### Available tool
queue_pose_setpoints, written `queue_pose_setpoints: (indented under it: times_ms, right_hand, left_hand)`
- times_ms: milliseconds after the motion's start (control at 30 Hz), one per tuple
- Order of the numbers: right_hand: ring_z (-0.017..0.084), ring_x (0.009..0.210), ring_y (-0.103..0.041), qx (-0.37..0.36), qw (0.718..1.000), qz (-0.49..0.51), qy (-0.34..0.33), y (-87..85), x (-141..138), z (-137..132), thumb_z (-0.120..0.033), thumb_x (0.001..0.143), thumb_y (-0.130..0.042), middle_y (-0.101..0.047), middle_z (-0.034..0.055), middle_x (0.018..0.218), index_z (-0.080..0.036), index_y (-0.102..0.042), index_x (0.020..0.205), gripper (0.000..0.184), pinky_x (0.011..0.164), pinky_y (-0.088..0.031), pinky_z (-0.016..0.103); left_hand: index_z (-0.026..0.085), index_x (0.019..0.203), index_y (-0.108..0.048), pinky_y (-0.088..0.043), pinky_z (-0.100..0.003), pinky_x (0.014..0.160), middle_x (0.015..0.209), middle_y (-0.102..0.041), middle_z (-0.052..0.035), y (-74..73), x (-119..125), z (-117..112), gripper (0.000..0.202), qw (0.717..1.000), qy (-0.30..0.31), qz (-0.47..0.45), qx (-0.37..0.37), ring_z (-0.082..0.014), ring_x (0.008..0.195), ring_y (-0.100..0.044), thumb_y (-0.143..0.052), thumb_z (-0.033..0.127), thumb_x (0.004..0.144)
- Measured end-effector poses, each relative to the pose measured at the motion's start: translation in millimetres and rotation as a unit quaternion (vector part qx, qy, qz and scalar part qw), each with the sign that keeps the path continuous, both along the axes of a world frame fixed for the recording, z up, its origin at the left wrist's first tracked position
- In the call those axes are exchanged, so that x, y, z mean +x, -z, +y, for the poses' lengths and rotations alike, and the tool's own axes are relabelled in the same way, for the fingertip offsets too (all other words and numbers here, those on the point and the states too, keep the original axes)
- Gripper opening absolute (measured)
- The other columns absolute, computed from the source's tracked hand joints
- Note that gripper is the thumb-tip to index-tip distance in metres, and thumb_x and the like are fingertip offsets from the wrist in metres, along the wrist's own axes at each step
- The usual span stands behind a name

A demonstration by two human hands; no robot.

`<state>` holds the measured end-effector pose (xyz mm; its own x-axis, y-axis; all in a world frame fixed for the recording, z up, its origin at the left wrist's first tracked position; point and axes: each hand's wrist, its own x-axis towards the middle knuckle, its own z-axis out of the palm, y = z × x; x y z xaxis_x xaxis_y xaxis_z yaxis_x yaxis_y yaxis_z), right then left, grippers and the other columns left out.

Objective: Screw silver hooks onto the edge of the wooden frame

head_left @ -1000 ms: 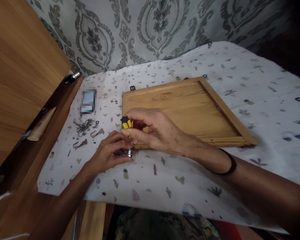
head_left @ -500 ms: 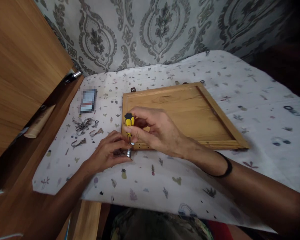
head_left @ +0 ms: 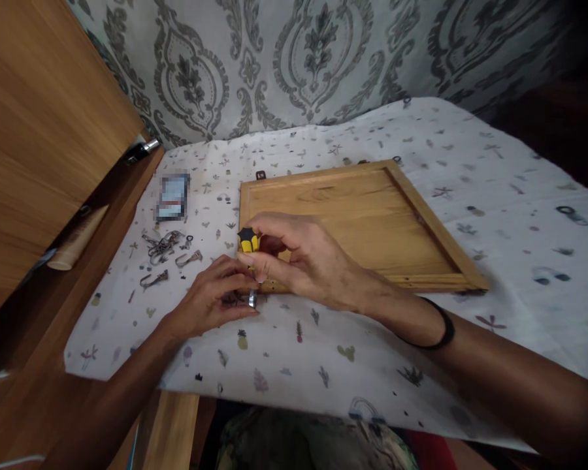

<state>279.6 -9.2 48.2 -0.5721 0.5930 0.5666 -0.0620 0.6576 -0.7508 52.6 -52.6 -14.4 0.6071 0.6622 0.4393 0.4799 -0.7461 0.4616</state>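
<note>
My right hand [head_left: 298, 258] grips a screwdriver [head_left: 247, 240] by its yellow and black handle, held upright over the near left corner of a framed wooden board [head_left: 333, 225]. Thumb and fingers of my left hand [head_left: 220, 290] pinch a shiny metal hook [head_left: 253, 298] at that same corner, on the board's near edge. The screwdriver's tip is hidden behind my fingers, close to the hook. Small dark holes show along the near side of the frame. Two small dark metal hangers, one of them a left hanger [head_left: 261, 175], stick out from the far edge.
Several metal hooks [head_left: 164, 247] lie in a pile on the patterned white cloth [head_left: 294, 365], with loose hooks beside it. A blurred phone-like rectangle [head_left: 173, 196] lies beyond them. At left, a beige tube [head_left: 78, 238] rests by a wooden panel [head_left: 44, 117]. A patterned wall stands behind.
The screwdriver handle has tilted and shifted slightly to the left and down, with my right fingers around it. My left hand stays on the hook; the board is practically still.
</note>
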Motion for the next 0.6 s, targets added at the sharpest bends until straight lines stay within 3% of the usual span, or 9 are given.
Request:
queue_pose_setpoints:
  times_ms: [300,467,600]
  right_hand:
    - [0.012,0.071,-0.052,-0.037,0.999,-0.004,-0.010,0.5,2.2,2.3,-0.038,0.099,-0.065,-0.057,-0.0008,0.078,-0.015,-0.060,0.086,0.027,0.065,-0.041,0.025]
    - [0.013,0.071,-0.054,-0.067,0.997,-0.023,-0.015,-1.2,3.3,2.2,-0.040,0.099,-0.064,-0.060,-0.0003,0.077,-0.015,-0.062,0.088,0.027,0.064,-0.042,0.025]
    - [0.013,0.070,-0.056,-0.081,0.996,-0.023,-0.021,-2.3,2.9,1.8,-0.041,0.099,-0.064,-0.061,0.0003,0.077,-0.016,-0.062,0.088,0.027,0.062,-0.044,0.025]
  left_hand:
    - [0.025,0.114,-0.066,-0.055,-0.036,0.081,0.107,-0.070,-0.0073,-3.1,1.9,0.0,0.031,1.000,-0.002,-0.005,0.002,-0.0242,0.101,-0.065,-0.070,0.049,0.094]
    - [0.023,0.105,-0.062,-0.051,-0.033,0.072,0.094,-0.067,-0.0039,-5.3,2.4,-2.4,0.038,0.998,-0.042,0.002,-0.045,-0.0221,0.089,-0.063,-0.071,0.057,0.091]
    - [0.023,0.104,-0.062,-0.050,-0.033,0.076,0.098,-0.067,-0.0043,-4.6,1.1,-3.9,0.041,0.994,-0.063,0.013,-0.089,-0.0227,0.091,-0.063,-0.072,0.059,0.088]
